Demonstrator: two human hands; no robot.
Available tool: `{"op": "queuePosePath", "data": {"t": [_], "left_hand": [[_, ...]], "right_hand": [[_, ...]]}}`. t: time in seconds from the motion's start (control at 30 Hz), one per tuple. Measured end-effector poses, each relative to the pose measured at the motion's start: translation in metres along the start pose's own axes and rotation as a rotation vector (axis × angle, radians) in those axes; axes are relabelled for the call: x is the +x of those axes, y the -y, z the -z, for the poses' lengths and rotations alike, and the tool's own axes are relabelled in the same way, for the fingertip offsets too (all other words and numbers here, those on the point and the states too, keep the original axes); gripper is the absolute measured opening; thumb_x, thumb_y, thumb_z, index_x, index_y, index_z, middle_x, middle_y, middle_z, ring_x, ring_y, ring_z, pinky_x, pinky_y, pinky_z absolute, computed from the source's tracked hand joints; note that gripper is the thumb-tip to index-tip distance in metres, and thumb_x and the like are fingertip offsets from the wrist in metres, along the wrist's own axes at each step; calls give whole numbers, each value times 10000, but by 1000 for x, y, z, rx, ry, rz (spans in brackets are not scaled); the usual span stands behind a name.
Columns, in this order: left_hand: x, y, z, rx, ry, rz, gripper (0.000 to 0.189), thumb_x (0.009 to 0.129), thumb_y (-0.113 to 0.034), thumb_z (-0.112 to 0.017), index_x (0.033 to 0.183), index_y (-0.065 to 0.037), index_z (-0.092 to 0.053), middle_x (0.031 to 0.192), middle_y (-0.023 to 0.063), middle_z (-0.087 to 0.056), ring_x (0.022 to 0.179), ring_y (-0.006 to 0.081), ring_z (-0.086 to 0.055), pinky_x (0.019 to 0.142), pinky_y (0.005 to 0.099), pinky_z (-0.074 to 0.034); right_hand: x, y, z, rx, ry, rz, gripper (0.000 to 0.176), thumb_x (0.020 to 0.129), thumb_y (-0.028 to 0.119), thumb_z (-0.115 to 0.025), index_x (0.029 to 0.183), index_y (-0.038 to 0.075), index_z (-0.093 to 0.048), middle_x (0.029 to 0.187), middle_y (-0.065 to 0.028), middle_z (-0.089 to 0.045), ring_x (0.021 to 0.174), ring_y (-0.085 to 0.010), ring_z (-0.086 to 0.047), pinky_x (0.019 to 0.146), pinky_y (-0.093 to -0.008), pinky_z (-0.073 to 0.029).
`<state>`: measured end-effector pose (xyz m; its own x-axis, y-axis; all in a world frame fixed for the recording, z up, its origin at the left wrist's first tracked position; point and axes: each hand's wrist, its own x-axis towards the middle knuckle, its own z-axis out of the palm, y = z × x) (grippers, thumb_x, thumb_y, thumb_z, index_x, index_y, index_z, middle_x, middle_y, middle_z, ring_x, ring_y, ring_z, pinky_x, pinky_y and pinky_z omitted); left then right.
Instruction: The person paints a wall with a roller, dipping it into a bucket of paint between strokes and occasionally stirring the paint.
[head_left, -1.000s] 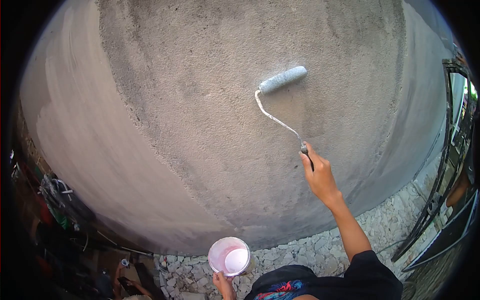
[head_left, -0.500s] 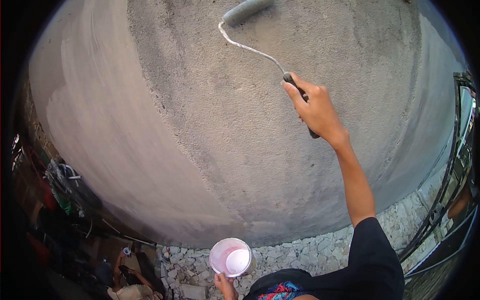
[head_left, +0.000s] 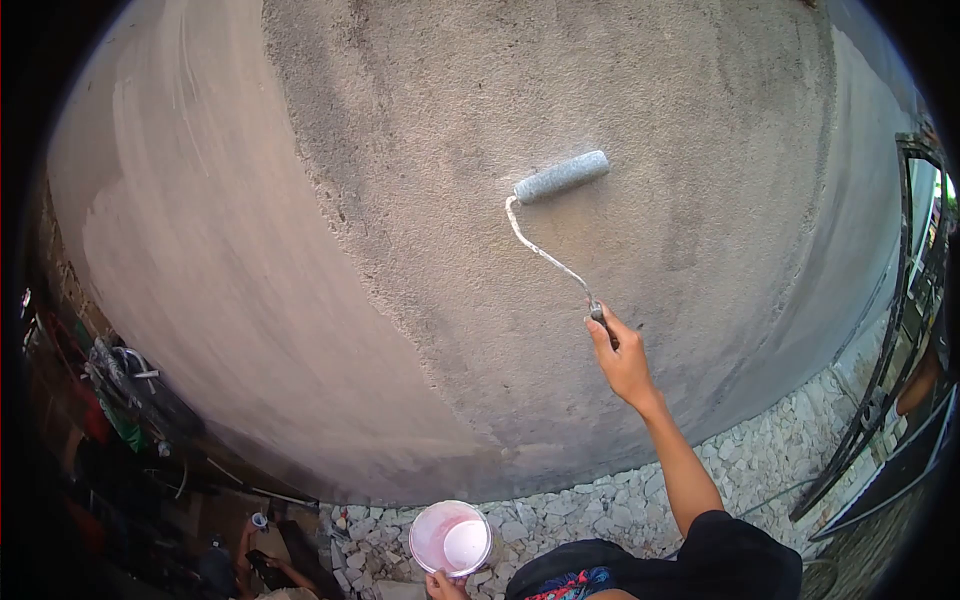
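A paint roller (head_left: pixel 562 178) with a grey sleeve and a paint-spotted wire frame rests against the rough concrete wall (head_left: pixel 470 290). My right hand (head_left: pixel 624 362) is wrapped round its dark handle, arm stretched forward. Low in the view, my left hand (head_left: pixel 446 585) grips the near rim of a bucket (head_left: pixel 424 535) with pinkish, paint-smeared walls. Pale liquid, likely paint, shows inside it. Most of my left hand's fingers are hidden by the bucket and the frame's lower edge.
Broken stone rubble (head_left: pixel 610 510) covers the ground along the wall's foot. Another person's arm (head_left: pixel 245 555) shows at lower left, near cables and clutter (head_left: pixel 135 380). A dark metal frame (head_left: pixel 890 330) stands at the right. A smoother strip of wall (head_left: pixel 210 240) lies left.
My right hand has drawn the roller down the wall and a little to the right. The bucket in my left hand sits slightly lower and farther left in view.
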<state>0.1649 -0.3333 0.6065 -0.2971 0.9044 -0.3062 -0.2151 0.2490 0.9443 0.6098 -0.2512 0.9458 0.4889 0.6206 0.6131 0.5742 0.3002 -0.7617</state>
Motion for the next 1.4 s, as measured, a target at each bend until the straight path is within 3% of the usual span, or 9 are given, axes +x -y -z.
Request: {"op": "queuePosePath", "data": {"t": [0.2,0.37,0.5,0.77,0.83,0.97,1.07,1.23,1.4], "left_hand": [[18,-24,-4,-22,49,-27,404,966,-263,-455,1282,-18,-395,1103,143,-544,944,248,-569,772,358,-503],[31,-40,-11,94,129,-7,426,972,-266,-445,1296,3,-379,1156,164,-515,995,259,-552,780,363,-503],[16,-68,-31,76,15,40,405,968,-236,-451,1264,28,-373,1197,202,-475,1018,279,-543,805,389,-509],[48,-20,3,-5,-19,-10,377,951,-253,-485,1234,-19,-399,1157,174,-505,977,294,-564,799,424,-523],[55,-8,15,-9,17,-74,377,948,-266,-490,1229,-30,-403,1151,164,-502,949,279,-570,784,407,-527],[62,-24,45,-19,203,72,406,952,-292,-488,1272,-60,-393,1035,131,-568,850,243,-596,668,346,-526],[62,-37,45,-28,101,17,350,961,-269,-477,1234,-54,-435,980,99,-586,804,205,-589,606,307,-492],[55,-69,37,-56,110,-81,280,971,-191,-460,1195,-25,-489,1006,83,-580,856,178,-569,653,310,-479],[67,-56,38,-75,34,91,328,963,-181,-480,1246,-16,-471,1056,86,-577,904,195,-567,720,334,-489]], "right_hand": [[34,52,31,-255,-55,131,371,957,271,-526,1229,22,-563,623,-83,-502,545,-105,-438,526,-279,-396],[85,117,2,-299,61,151,364,998,333,-415,1025,13,-586,556,-52,-458,481,-112,-430,479,-326,-380],[101,142,-46,-256,66,164,387,1011,338,-373,938,-1,-544,538,-41,-437,467,-119,-428,450,-337,-359],[25,72,-110,-109,-18,88,379,1012,318,-372,919,-26,-501,531,-101,-440,446,-164,-440,436,-366,-349],[0,52,-110,-114,-19,38,374,1008,314,-384,928,-32,-502,538,-119,-450,444,-189,-444,448,-386,-355],[-8,44,-84,-208,23,-9,364,1007,312,-390,949,-28,-508,554,-136,-475,456,-224,-460,467,-401,-365],[17,74,-61,-300,71,-22,374,1006,330,-388,952,-16,-517,572,-141,-482,493,-226,-476,494,-400,-377],[72,133,-59,-378,106,74,431,1007,378,-362,904,-5,-530,584,-112,-466,535,-179,-466,529,-387,-392],[113,189,-94,-321,104,126,466,1006,403,-348,891,-13,-523,602,-117,-485,540,-194,-476,553,-393,-408]]}}
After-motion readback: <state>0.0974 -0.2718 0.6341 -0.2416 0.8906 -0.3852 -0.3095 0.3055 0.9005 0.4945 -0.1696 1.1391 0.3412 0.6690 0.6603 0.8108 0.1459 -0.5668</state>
